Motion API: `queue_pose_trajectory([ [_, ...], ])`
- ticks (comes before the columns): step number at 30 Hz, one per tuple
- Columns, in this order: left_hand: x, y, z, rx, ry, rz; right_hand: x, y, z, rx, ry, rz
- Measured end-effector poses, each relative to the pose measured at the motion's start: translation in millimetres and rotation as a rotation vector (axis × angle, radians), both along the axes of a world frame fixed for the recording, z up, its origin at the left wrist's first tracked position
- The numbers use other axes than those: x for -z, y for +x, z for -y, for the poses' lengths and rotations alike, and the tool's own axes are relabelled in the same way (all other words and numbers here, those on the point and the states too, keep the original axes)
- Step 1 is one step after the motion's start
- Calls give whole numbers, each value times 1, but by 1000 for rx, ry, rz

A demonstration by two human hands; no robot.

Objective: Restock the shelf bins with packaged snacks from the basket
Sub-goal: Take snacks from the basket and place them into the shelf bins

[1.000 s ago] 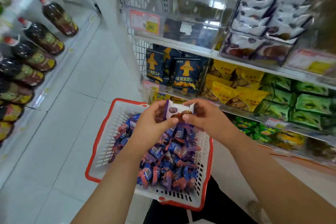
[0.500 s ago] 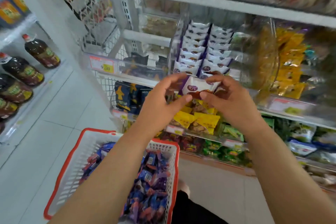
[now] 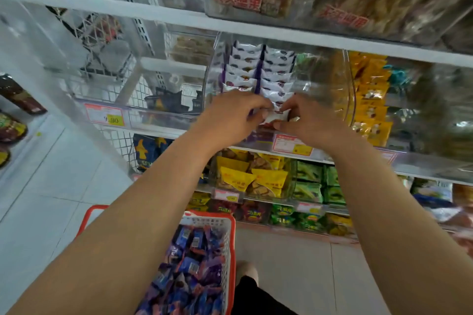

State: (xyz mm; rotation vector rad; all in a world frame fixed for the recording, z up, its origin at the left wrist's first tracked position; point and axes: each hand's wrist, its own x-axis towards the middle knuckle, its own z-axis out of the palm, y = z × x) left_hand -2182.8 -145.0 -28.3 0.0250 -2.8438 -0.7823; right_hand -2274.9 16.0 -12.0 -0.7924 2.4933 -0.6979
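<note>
A small white and purple snack packet (image 3: 275,117) is pinched between my left hand (image 3: 231,115) and my right hand (image 3: 308,120) at the front opening of a clear shelf bin (image 3: 330,79). Two rows of the same white packets (image 3: 258,69) stand stacked inside that bin, just behind my fingers. Below my left forearm sits the white basket with a red rim (image 3: 230,245), holding several blue and purple wrapped snacks (image 3: 189,271). My fingers hide most of the held packet.
Another clear bin (image 3: 368,94) with yellow packets stands to the right. Lower shelves carry yellow bags (image 3: 245,176) and green packs (image 3: 312,186). A price tag (image 3: 291,144) hangs under my hands. Dark bottles (image 3: 15,110) line a rack at the left. White floor tiles (image 3: 51,181) lie below.
Both hands have lifted the packet from above the basket up to the bin's front opening. The view has tilted up toward the shelves, so the basket now sits lower in the frame.
</note>
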Motion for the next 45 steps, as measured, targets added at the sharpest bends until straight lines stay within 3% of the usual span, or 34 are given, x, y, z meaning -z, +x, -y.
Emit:
queue_pose_trajectory([
  [4,5,-3,-1,2,-34,130,-1,-8,1,-17,38,159],
  [9,9,-5,1,24,-134,211,-6,-13,3,91,56,152],
  [14,11,1,5,27,-121,172,-1,-19,15,136,160,192],
  [20,10,20,4,8,-170,135,0,-23,17,208,120,292],
  [24,12,24,2,14,-220,131,0,-22,14,158,124,239],
  [30,10,19,1,22,-279,229,0,-19,3,192,-52,271],
  [35,9,18,-1,22,-301,240,-4,-12,-2,77,43,170],
  [45,7,21,-3,13,-295,228,-5,-9,-6,52,72,117],
])
